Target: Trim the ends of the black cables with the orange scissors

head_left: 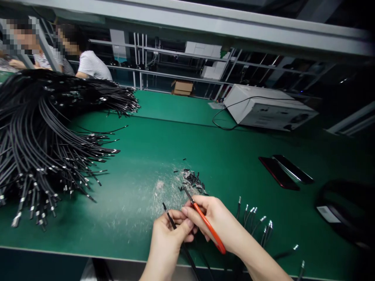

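Note:
Between the thumb and fingers of my left hand (171,236) is a black cable (169,215), its tip pointing up and away from me. My right hand (212,216) is closed around a small cutting tool with a red-orange handle (209,227), scissors or snippers; its dark tip points at the scraps. The two hands meet at the fingertips, and what lies between them is partly hidden. Just beyond them sits a small pile of black cut-off pieces (193,180), with pale fibres (159,185) strewn around it on the green mat.
A large bundle of black cables (38,128) covers the left side. Several cable ends (263,230) rise right of my forearm. Two phone-like slabs (281,171), a white boxy device (268,107) with a cord, and a dark rounded object (342,212) are at right. Co-workers (93,64) sit at back left.

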The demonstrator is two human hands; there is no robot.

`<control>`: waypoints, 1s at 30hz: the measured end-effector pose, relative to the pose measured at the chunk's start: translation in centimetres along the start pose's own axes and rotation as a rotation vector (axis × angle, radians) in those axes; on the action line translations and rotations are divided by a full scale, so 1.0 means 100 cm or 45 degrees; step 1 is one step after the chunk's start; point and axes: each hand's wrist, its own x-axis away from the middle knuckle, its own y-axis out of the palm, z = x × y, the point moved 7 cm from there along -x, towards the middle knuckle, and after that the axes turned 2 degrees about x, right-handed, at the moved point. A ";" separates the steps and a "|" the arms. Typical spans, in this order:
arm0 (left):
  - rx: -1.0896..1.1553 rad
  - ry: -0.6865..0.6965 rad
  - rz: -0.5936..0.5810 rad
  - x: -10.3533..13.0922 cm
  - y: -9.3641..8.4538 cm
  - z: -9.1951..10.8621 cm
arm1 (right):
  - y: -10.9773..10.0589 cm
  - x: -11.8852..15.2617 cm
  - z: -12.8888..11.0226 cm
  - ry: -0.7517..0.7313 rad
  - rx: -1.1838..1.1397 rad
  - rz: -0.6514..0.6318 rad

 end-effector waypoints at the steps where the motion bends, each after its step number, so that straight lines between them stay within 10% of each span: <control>1: -0.015 0.002 -0.030 0.001 0.002 0.001 | 0.001 0.003 0.000 0.002 -0.034 -0.016; 10: -0.057 -0.019 -0.055 0.010 0.008 0.007 | -0.008 0.027 -0.034 -0.902 1.009 0.556; 18: -0.017 -0.057 -0.007 0.012 0.007 0.000 | 0.005 0.050 -0.042 -1.484 1.474 0.530; 26: 0.056 -0.132 0.110 0.011 -0.005 -0.003 | -0.033 0.022 -0.018 -0.805 1.293 0.376; 30: 0.062 -0.147 0.086 0.012 -0.002 -0.001 | -0.027 0.022 -0.008 -0.753 1.521 0.353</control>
